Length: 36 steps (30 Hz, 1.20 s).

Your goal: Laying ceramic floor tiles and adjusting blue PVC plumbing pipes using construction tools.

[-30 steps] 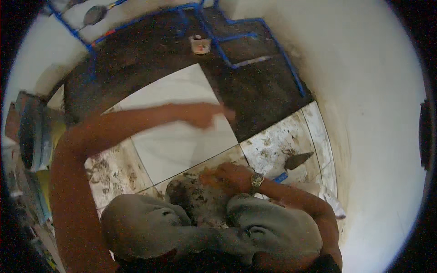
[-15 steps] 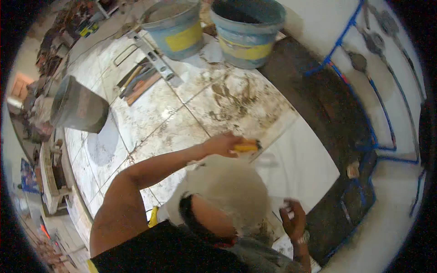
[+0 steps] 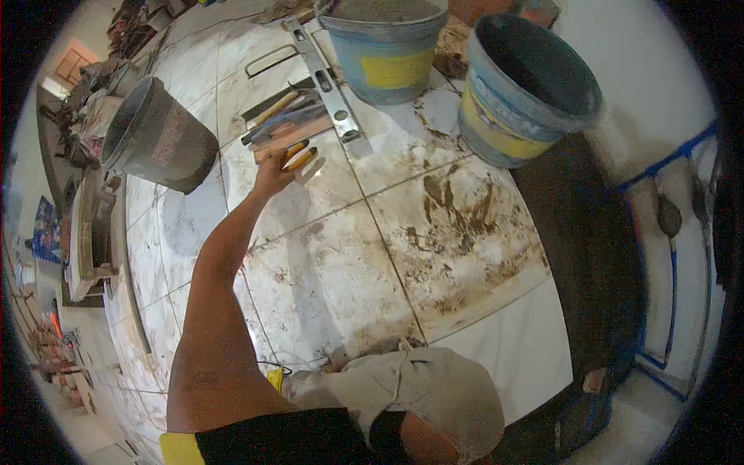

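Note:
My left hand (image 3: pixel 273 172) reaches out to the far left-centre, over the tiled floor. Its fingers are closed around a yellow two-handled tool (image 3: pixel 297 155); the handles have dark ends and the hand hides the rest. Just beyond the hand lies a group of hand tools, among them a wooden-handled one (image 3: pixel 277 107) and flat reddish-brown strips (image 3: pixel 308 129). A silver spirit level (image 3: pixel 324 84) lies along their right side, with a looped metal handle or frame (image 3: pixel 270 60) at the far left of it. My right hand is out of view.
Two blue buckets with yellow bands, one with grey contents (image 3: pixel 387 66) and one dark inside (image 3: pixel 523 101), stand at the back. A dark bucket (image 3: pixel 174 143) leans at left. Mud smears the tiles (image 3: pixel 465 225); a dark strip (image 3: pixel 597 256) and blue pipes (image 3: pixel 673 302) line the right.
My left hand has carried the yellow tool from near the pale tile to beside the hand tools, farther left and away. My right hand has left the picture. The view has shifted.

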Available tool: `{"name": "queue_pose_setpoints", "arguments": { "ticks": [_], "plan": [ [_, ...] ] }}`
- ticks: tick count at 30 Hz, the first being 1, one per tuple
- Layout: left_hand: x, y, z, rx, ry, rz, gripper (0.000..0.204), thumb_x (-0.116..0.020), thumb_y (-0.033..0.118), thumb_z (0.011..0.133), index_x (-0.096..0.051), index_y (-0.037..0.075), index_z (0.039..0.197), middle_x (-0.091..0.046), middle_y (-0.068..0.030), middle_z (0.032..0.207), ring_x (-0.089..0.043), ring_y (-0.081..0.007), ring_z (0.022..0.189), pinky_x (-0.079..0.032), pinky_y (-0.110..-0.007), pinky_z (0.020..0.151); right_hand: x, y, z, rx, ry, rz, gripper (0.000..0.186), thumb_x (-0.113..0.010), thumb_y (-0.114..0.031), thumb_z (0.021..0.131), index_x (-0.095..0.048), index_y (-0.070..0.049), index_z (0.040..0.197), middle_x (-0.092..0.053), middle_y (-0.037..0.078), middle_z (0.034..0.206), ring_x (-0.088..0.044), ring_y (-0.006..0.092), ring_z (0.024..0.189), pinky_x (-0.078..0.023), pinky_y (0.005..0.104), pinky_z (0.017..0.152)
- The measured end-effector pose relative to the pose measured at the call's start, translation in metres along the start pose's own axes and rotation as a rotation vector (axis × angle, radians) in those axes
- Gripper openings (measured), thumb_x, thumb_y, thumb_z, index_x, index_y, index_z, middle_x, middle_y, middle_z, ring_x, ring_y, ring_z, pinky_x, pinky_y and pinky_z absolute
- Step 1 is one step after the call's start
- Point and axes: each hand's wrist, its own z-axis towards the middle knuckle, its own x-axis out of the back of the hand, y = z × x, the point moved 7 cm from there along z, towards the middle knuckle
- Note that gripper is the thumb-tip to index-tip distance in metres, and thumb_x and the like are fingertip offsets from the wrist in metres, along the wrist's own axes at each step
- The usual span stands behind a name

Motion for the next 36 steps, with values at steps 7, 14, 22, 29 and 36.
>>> {"name": "queue_pose_setpoints", "arguments": {
  "ticks": [7,14,22,29,36],
  "plan": [
    [0.025,0.005,0.061,0.019,0.076,0.074,0.036,-0.065,0.025,0.076,-0.066,0.007,0.106,-0.065,-0.0171,0.103,-0.061,-0.0339,0.097,-0.047,-0.043,0.083,0.009,-0.019,0.044,-0.082,-0.018,-0.072,0.029,-0.057,-0.026,0.085,-0.064,0.001,0.09,-0.064,0.018,0.078,-0.062,0.0315,0.068,-0.049,0.0416,0.064],
    [0.041,-0.033,0.17,0.139,0.068,0.293,0.04,-0.07,0.025,0.071,-0.066,0.006,0.106,-0.067,-0.0206,0.094,-0.064,-0.0359,0.089,-0.049,-0.044,0.082,0.011,-0.025,0.058,-0.158,-0.031,-0.093,0.028,-0.057,-0.026,0.085,-0.064,0.001,0.09,-0.063,0.018,0.077,-0.062,0.031,0.067,-0.048,0.0415,0.063],
    [-0.003,-0.106,0.231,0.431,-0.383,0.516,0.046,-0.068,0.039,0.075,-0.066,0.004,0.105,-0.067,-0.0198,0.097,-0.063,-0.0283,0.087,-0.047,-0.041,0.078,0.007,-0.02,0.048,-0.284,-0.018,-0.057,0.028,-0.057,-0.026,0.086,-0.064,0.0,0.091,-0.063,0.018,0.076,-0.061,0.0305,0.065,-0.048,0.0413,0.062],
    [-0.018,-0.114,0.24,0.006,-0.587,0.935,0.027,-0.061,0.029,0.079,-0.07,0.011,0.097,-0.068,-0.0151,0.094,-0.064,-0.0284,0.091,-0.049,-0.044,0.08,-0.004,-0.022,0.041,-0.343,-0.035,-0.039,0.027,-0.058,-0.026,0.087,-0.064,0.0,0.091,-0.063,0.017,0.075,-0.061,0.03,0.064,-0.048,0.0411,0.061],
    [0.027,-0.023,0.189,0.117,-0.278,0.867,0.034,-0.064,0.04,0.077,-0.07,0.012,0.097,-0.06,-0.0175,0.105,-0.058,-0.0364,0.1,-0.049,-0.046,0.085,-0.002,-0.014,0.039,-0.328,-0.047,-0.044,0.027,-0.058,-0.026,0.088,-0.064,0.0,0.091,-0.063,0.017,0.074,-0.061,0.0296,0.062,-0.048,0.041,0.06]
  ]
}}
